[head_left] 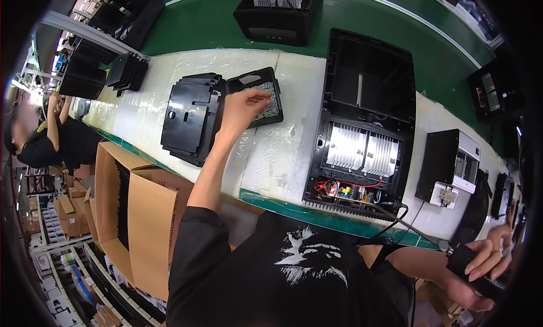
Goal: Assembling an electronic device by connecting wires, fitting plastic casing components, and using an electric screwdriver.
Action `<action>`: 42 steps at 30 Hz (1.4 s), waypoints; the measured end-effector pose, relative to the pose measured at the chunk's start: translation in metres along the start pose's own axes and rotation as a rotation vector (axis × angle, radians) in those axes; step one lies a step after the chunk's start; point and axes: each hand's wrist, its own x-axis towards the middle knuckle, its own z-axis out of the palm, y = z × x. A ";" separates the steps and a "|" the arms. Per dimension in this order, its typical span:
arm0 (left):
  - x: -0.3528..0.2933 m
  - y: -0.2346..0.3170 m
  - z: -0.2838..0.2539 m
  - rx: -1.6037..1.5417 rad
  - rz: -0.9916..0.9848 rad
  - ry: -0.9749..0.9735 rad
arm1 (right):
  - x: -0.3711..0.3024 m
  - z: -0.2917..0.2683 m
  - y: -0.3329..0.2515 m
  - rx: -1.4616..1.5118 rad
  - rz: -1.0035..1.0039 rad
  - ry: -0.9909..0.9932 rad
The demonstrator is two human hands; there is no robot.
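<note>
My left hand (249,105) reaches over a black tray (274,122) filled with small silver screws (272,104). Its fingers are pinched together at the screws, and whatever lies between the fingertips is too small to make out. At the lower right, my right hand (482,270) is wrapped around a black electric screwdriver (459,258), its metal nose towards the table. Between the hands lies an open black device housing (370,72) with silver finned heat sinks (362,150), coloured wires and a circuit board (350,192) at its near end.
Stacked black plastic panels (189,118) lie left of the tray. A black-and-white unit (449,163) stands at the right. Another black housing (271,22) sits on the green surface behind. An open cardboard box (150,225) stands by the table's near edge. A person (54,132) works at far left.
</note>
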 end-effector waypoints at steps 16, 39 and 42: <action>0.002 0.012 0.008 0.118 0.042 0.259 | -0.024 0.014 -0.010 0.065 -0.005 0.258; -0.123 0.126 0.082 -1.611 -0.302 -0.463 | -0.007 0.092 0.038 0.512 -0.466 0.189; -0.124 0.126 0.083 -1.555 -0.262 -0.440 | -0.007 0.091 0.040 0.497 -0.509 0.198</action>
